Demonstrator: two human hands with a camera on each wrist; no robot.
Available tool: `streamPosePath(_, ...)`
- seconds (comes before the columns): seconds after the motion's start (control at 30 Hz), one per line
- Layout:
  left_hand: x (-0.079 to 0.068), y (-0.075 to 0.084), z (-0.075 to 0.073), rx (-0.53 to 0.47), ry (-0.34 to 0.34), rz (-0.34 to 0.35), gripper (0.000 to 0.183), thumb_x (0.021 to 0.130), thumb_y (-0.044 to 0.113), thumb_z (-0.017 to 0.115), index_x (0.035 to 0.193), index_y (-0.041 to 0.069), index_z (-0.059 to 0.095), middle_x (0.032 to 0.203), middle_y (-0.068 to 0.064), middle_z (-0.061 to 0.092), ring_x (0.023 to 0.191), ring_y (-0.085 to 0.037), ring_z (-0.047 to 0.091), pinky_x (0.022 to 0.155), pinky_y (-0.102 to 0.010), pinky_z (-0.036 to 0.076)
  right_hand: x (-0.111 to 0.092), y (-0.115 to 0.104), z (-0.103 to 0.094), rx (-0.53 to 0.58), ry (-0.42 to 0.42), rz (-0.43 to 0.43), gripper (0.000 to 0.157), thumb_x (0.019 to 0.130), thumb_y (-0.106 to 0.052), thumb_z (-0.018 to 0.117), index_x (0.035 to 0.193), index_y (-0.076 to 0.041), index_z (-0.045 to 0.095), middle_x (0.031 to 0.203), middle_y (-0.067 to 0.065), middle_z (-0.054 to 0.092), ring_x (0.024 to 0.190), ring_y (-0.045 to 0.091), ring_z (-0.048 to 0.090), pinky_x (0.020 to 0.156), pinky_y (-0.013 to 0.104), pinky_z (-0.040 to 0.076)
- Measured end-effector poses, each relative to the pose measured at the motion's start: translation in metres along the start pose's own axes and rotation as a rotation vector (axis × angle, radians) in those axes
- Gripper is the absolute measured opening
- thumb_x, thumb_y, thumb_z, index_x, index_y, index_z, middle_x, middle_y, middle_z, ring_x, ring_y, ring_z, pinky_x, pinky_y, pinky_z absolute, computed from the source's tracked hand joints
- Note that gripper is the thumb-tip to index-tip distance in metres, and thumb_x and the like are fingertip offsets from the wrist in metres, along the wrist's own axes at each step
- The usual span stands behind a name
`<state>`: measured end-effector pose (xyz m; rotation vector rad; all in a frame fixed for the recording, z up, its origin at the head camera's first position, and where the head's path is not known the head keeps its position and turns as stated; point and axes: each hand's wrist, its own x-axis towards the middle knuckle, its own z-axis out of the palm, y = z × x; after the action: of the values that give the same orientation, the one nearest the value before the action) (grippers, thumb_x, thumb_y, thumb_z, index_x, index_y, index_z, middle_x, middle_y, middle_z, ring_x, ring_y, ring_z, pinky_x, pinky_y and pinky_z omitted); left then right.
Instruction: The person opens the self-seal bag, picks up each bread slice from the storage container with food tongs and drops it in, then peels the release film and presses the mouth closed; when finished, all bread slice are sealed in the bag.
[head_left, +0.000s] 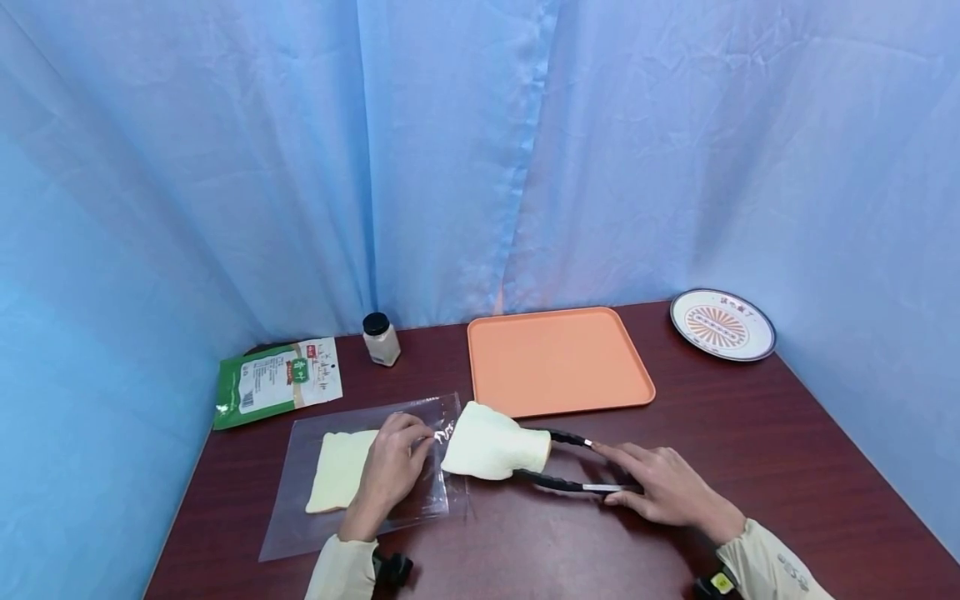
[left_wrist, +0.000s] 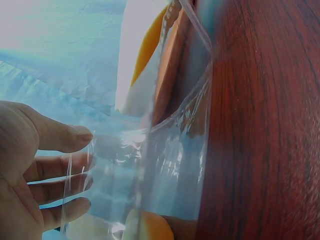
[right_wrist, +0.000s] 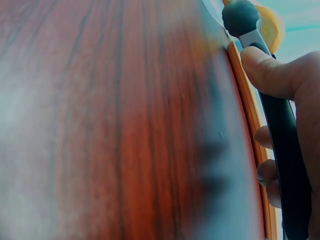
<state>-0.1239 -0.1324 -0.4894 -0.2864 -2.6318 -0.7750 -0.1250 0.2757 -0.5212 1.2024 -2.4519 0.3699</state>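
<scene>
A clear plastic bag (head_left: 281, 521) lies at the left front with one bread slice (head_left: 335, 475) inside. At its right-hand mouth my left hand (head_left: 393, 458) holds the upper film between thumb and fingers; in the left wrist view the bag (left_wrist: 175, 155) gapes there. My right hand (head_left: 663, 486) grips black-and-silver tongs (head_left: 553, 482), its thumb along one arm (right_wrist: 282, 140). Squeezed between the tong tips is a second bread slice (head_left: 483, 443), pinched narrow at the right, its wide end right at the bag's mouth.
Just behind the held slice sits an orange tray (head_left: 555, 358). A patterned plate (head_left: 722, 325) is at the back right. At the back left are a black-lidded jar (head_left: 382, 342) and a green-and-white packet (head_left: 277, 383). Blue curtains (head_left: 450, 167) surround the dark wooden table (head_left: 562, 550).
</scene>
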Motion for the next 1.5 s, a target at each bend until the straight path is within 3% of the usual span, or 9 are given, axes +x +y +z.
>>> streamPosePath(0.67, -0.001, 0.000, 0.000, -0.009, 0.013, 0.020, 0.009, 0.079, 0.004, 0.082, 0.086, 0.010, 0.080, 0.088, -0.003, 0.068, 0.082, -0.016, 0.061, 0.068, -0.030, 0.055, 0.018, -0.006, 0.004, -0.017, -0.019, -0.052, 0.073, 0.077, -0.051, 0.081, 0.137, -0.015, 0.060, 0.101, -0.007, 0.069, 0.058, -0.007, 0.041, 0.053, 0.019, 0.042)
streamPosePath(1.33, -0.001, 0.000, 0.001, -0.021, 0.024, 0.036, 0.009, 0.079, 0.003, 0.082, 0.083, 0.010, 0.079, 0.088, -0.003, 0.070, 0.085, -0.018, 0.063, 0.071, -0.033, 0.057, 0.039, -0.004, 0.024, 0.016, -0.024, -0.110, 0.069, 0.084, -0.053, 0.074, 0.139, -0.013, 0.058, 0.103, -0.004, 0.069, 0.063, -0.002, 0.050, 0.057, 0.021, 0.046)
streamPosePath(1.5, -0.001, -0.001, 0.001, -0.014, 0.032, 0.057, 0.009, 0.079, 0.003, 0.082, 0.082, 0.010, 0.078, 0.088, -0.003, 0.070, 0.085, -0.018, 0.063, 0.077, -0.037, 0.058, 0.047, -0.004, 0.029, 0.008, -0.029, -0.112, 0.069, 0.085, -0.053, 0.073, 0.139, -0.014, 0.058, 0.103, -0.004, 0.070, 0.062, -0.002, 0.048, 0.056, 0.021, 0.045)
